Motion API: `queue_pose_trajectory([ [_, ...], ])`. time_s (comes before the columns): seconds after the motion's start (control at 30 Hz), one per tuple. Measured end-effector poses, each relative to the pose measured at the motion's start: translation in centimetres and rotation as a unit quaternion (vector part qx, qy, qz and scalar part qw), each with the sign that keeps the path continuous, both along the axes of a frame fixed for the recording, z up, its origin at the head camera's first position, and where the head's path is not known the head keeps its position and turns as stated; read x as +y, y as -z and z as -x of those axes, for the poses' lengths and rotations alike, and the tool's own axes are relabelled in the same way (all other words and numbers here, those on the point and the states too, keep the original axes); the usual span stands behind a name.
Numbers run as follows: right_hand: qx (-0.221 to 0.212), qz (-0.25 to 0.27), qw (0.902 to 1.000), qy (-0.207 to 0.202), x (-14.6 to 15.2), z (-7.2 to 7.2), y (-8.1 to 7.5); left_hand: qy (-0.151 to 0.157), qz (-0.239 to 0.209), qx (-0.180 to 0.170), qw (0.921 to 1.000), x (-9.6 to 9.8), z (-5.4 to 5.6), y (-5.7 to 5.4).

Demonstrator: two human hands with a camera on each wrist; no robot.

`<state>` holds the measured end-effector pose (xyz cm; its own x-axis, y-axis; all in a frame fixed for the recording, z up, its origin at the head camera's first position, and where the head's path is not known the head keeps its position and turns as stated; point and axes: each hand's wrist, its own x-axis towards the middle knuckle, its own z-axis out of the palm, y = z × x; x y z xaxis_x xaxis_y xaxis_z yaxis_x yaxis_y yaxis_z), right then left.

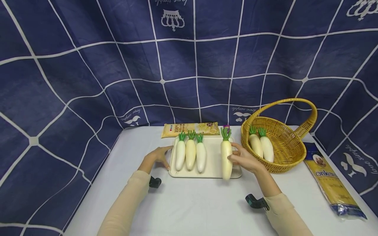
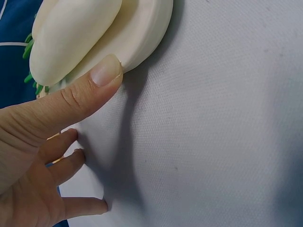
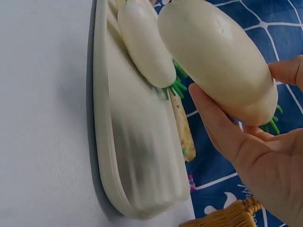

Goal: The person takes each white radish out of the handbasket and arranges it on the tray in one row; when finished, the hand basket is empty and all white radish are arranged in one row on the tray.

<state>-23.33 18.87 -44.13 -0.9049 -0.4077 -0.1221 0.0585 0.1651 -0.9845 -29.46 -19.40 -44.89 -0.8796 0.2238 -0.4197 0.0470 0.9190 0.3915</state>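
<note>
Radish [image 1: 226, 160] grasped by right hand [image 1: 245, 159] hangs over open tray [image 1: 213, 160] space, left hand [image 1: 158, 155] spread loosely beside the left rim.

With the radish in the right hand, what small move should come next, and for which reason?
Probably the right hand should lower the held radish onto the tray, right of the three radishes lying there. The tray has bare space on that side, the right wrist view shows the held radish raised clear of it, and the left hand is at the opposite edge.
</note>
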Motion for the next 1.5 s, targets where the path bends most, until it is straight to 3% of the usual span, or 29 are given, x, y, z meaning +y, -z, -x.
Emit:
queue_pose_trajectory([
  [0.43,-0.003,0.023,0.9995,0.020,-1.4,1.4,0.7,-0.002,-0.004,-0.005,1.0000,0.0,0.1,0.1],
  [0.47,-0.005,0.024,0.9994,0.023,-1.5,1.4,0.8,0.004,-0.005,-0.001,1.0000,-0.4,0.5,0.7],
  [0.67,-0.018,0.028,0.9990,0.031,-2.0,2.1,1.4,-0.002,-0.011,-0.008,0.9999,-0.4,0.5,0.7],
  [0.7,-0.021,0.030,0.9989,0.031,-2.1,2.2,1.5,-0.009,-0.010,-0.012,0.9998,-0.1,0.1,0.1],
  [1.1,-0.047,0.032,0.9977,0.037,-3.5,3.2,2.5,0.001,0.002,0.006,1.0000,0.0,0.0,0.3],
  [1.5,-0.051,-0.023,0.9951,0.082,-5.0,3.8,3.3,0.004,0.003,0.007,1.0000,0.1,0.0,0.1],
])
